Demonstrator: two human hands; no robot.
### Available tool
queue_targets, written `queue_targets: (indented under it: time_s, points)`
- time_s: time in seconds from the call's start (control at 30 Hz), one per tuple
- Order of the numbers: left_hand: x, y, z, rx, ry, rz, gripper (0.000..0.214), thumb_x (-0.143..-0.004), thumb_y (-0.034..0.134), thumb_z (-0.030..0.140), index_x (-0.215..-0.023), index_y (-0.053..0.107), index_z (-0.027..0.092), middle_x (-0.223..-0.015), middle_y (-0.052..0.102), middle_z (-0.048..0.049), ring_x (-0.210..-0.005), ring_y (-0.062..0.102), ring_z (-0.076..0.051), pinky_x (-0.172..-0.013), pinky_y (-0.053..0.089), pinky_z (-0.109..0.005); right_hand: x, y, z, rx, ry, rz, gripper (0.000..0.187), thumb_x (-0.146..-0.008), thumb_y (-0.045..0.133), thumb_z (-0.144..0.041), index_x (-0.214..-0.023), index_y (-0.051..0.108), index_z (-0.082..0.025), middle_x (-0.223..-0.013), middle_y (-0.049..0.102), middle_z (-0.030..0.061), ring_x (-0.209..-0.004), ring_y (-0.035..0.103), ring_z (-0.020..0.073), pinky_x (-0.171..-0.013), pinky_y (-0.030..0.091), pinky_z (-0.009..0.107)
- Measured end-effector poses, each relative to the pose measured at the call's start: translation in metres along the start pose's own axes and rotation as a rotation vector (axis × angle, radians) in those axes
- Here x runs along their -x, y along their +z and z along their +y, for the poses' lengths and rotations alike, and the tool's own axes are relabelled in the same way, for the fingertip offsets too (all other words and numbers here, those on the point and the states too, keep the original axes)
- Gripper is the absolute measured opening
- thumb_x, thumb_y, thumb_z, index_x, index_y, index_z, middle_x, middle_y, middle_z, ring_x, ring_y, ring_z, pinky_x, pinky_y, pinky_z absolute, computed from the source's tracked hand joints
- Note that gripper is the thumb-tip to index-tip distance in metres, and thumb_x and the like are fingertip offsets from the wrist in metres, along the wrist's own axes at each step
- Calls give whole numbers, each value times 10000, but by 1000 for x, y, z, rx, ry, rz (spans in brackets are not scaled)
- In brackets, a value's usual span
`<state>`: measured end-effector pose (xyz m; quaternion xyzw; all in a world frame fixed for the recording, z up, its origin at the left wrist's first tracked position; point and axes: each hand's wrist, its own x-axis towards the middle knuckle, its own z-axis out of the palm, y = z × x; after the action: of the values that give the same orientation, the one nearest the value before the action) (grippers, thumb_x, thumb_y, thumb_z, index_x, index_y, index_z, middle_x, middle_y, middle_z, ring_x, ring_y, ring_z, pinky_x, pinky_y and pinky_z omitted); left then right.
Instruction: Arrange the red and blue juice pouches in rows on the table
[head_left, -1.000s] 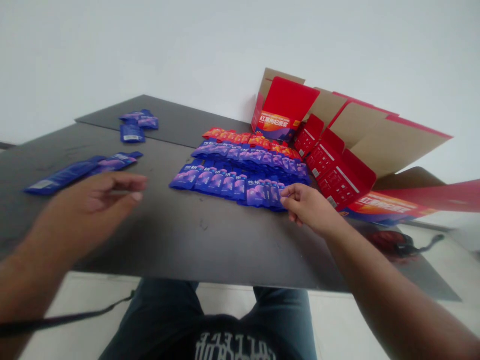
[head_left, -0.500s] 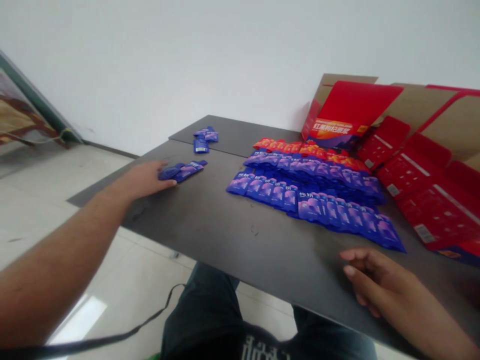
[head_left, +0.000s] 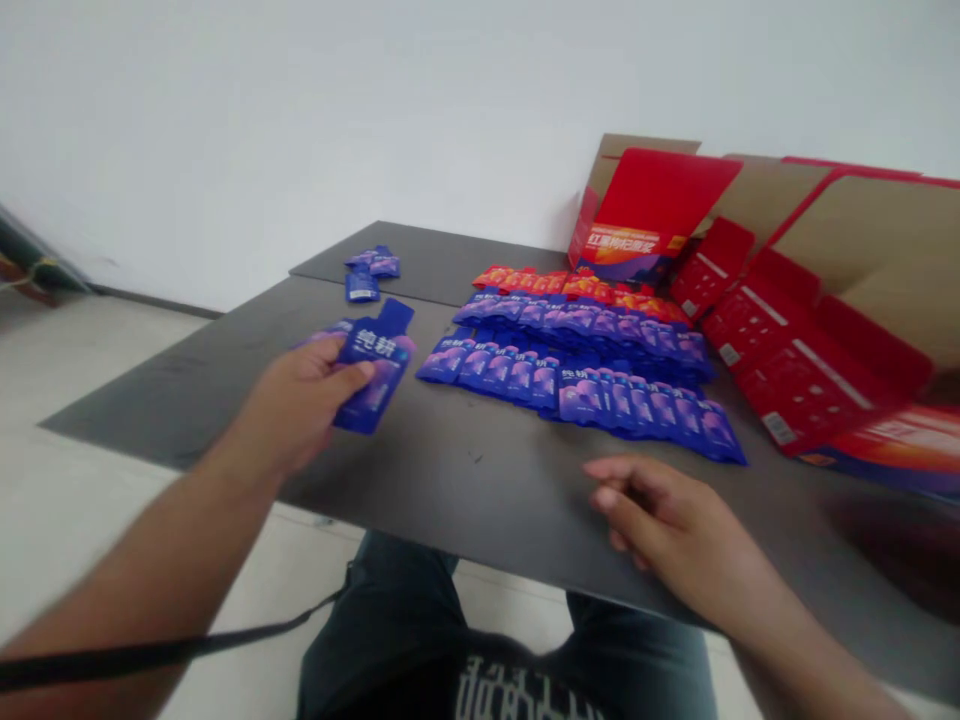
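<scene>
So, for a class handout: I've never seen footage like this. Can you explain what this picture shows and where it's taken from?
This view comes from a camera worn on a person's head, looking down at their own two bare hands. The left hand grips a glossy blue sachet. The right hand is open and holds nothing. On the dark grey tabletop lie overlapping rows of blue-purple sachets and red-orange sachets, beside flattened red-and-brown cardboard cartons.
</scene>
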<state>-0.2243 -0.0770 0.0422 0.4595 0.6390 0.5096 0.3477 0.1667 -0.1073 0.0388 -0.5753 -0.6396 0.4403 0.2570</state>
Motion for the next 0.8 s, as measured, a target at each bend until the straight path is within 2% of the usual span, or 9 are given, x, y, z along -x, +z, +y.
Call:
queue_targets:
  time_s: [0.07,0.13,0.27,0.33,0.43,0.53,0.6,0.7,0.8]
  points:
    - [29,53,5,86,-22,-143,416,-858,792,489,-1183,759,232,-944,802,-26,-758,709,-201,-700,580,-315,-8,20,-17,-148,-80,-43,384,-913,699,-487,-1183,701,-214,-753,655,-23,-558,617,136,-459,489,236]
    - [52,96,11,-29,83,-221,308,-876,775,472,-1072,754,236,-869,777,-23,-707,689,-195,-635,546,-301,-14,38,-28,-266,-125,-83,301,-931,705,-451,-1129,673,-226,-817,650,-26,-595,639,128,-453,505,220]
    - [71,140,15,-77,202,-296,267,-915,729,471,-1045,722,238,-935,768,-42,-803,721,-230,-685,590,-348,-18,45,-27,-283,-134,-62,224,-1001,670,-446,-986,624,-226,-686,619,-60,-507,586,101,-437,485,192]
    - [69,148,10,11,214,-363,291,-933,721,481,-1093,691,239,-983,754,-47,-851,729,-234,-694,622,-356,-22,29,-21,-261,-143,-5,266,-1029,647,-465,-919,612,-226,-636,627,-58,-457,556,91,-417,452,181]
    - [64,149,-5,108,188,-440,334,-949,720,475,-1171,626,244,-1018,710,-43,-854,718,-222,-632,650,-346,-40,-18,-11,-246,-151,140,327,-1029,678,-446,-807,576,-229,-566,597,-62,-409,509,80,-391,399,170]
    - [63,144,-19,109,163,-435,334,-936,731,428,-1175,597,236,-960,668,-24,-791,699,-202,-585,655,-336,-71,-66,-4,-307,-7,158,321,-1037,686,-335,-761,559,-230,-494,536,-67,-362,435,82,-354,319,179]
    - [63,141,-25,108,151,-427,318,-930,731,406,-1157,594,230,-913,655,-10,-754,694,-191,-579,650,-328,-90,-86,-1,-300,113,132,361,-1063,646,-260,-723,528,-230,-465,508,-62,-342,401,78,-350,284,184]
    - [63,139,-27,117,139,-426,314,-934,728,391,-1172,592,236,-917,662,-6,-752,698,-189,-589,651,-328,-108,-95,3,-208,242,92,419,-1093,584,-194,-683,506,-225,-443,489,-54,-329,381,75,-349,266,187]
    - [63,140,-27,119,131,-437,313,-937,733,391,-1182,597,250,-938,672,-12,-759,699,-197,-594,652,-339,-115,-91,7,-122,268,61,426,-1093,590,-180,-673,526,-217,-446,502,-48,-337,401,77,-354,287,189]
